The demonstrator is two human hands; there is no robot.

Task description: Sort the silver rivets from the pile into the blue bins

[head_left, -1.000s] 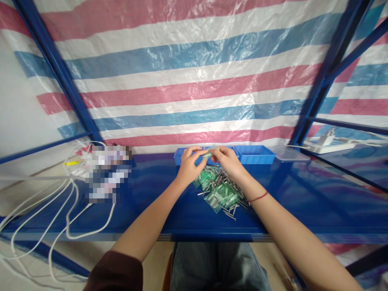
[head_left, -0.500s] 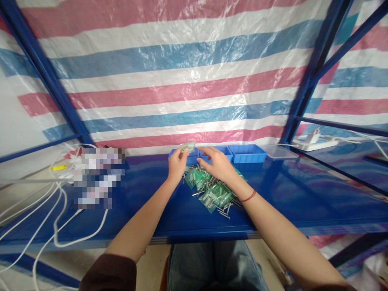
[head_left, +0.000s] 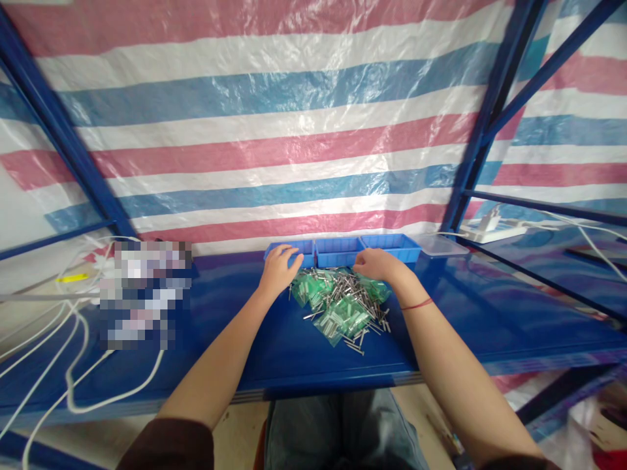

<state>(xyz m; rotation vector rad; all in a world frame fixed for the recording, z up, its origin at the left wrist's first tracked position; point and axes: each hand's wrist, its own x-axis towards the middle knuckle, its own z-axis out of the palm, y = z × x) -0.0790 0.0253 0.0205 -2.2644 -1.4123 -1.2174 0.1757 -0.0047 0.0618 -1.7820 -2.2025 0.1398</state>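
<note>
My left hand [head_left: 278,271] is over the left blue bin [head_left: 308,253], fingers apart, with nothing visible in them. My right hand [head_left: 381,264] hangs at the back right of the pile, in front of the right blue bin [head_left: 404,247]. Its fingers are curled downward, and their tips are partly hidden. Below the hands lies a heap of loose metal screws [head_left: 353,287] mixed with small clear-green plastic packets [head_left: 345,314] holding pale plugs. Between the hands stands the middle blue bin [head_left: 339,253].
A clear plastic lid [head_left: 445,245] lies right of the bins. White cables [head_left: 71,365] and a blurred-out bundle [head_left: 144,287] occupy the blue table's left side. A white power strip [head_left: 492,228] is at the right, beyond a blue frame bar.
A small packet in my left fingers is no longer visible; that hand has opened over the left bin. My right hand has moved rightward from beside it to the pile, fingers curling down.
</note>
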